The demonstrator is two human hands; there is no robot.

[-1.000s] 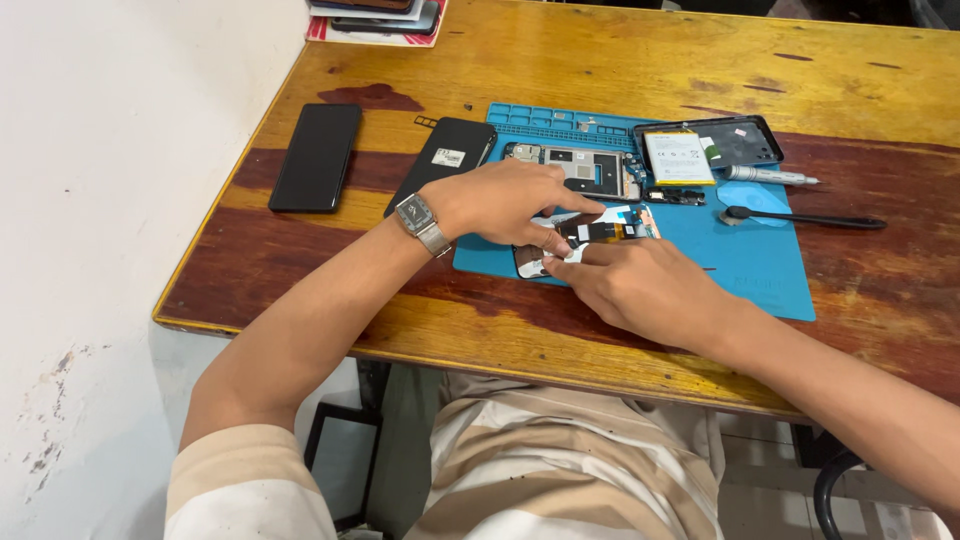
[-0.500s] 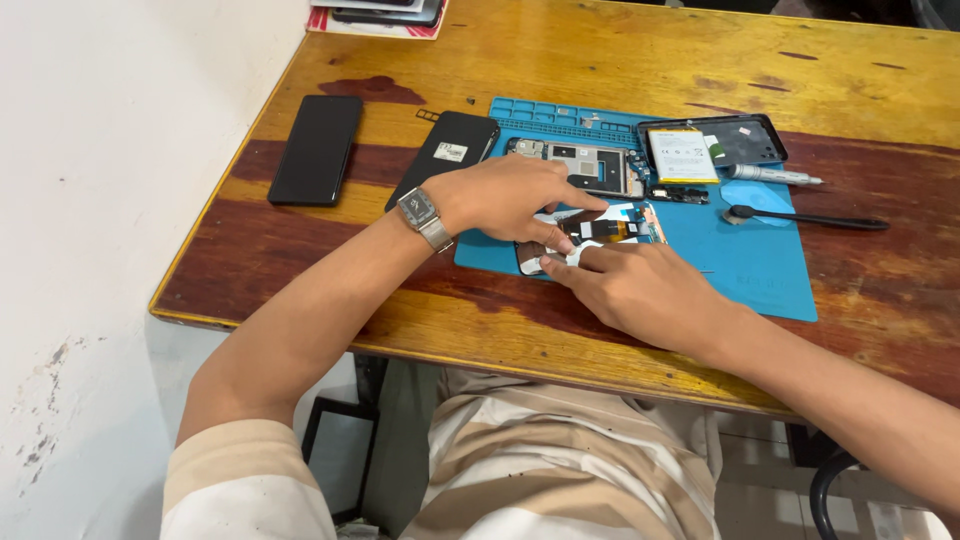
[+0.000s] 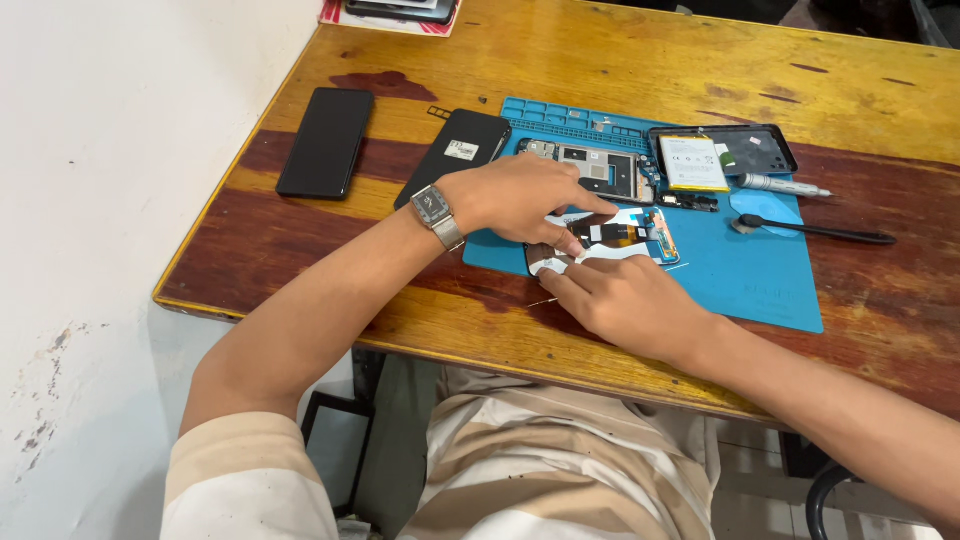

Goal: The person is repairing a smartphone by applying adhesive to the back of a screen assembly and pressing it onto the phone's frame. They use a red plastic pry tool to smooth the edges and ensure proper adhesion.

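Both hands palm-down: L hand & R hand, each grip pinching phone screen panel.

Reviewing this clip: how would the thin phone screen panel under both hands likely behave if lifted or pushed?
The screen panel looks thin and flat, so it is probably light and may flex slightly. Its exposed ribbon parts suggest it is fragile. The left hand and right hand both press on it, and the blue repair mat beneath probably limits sliding.

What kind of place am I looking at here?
Likely a phone repair bench: a blue work mat on a wooden table, an opened phone frame, a loose battery and a screwdriver.
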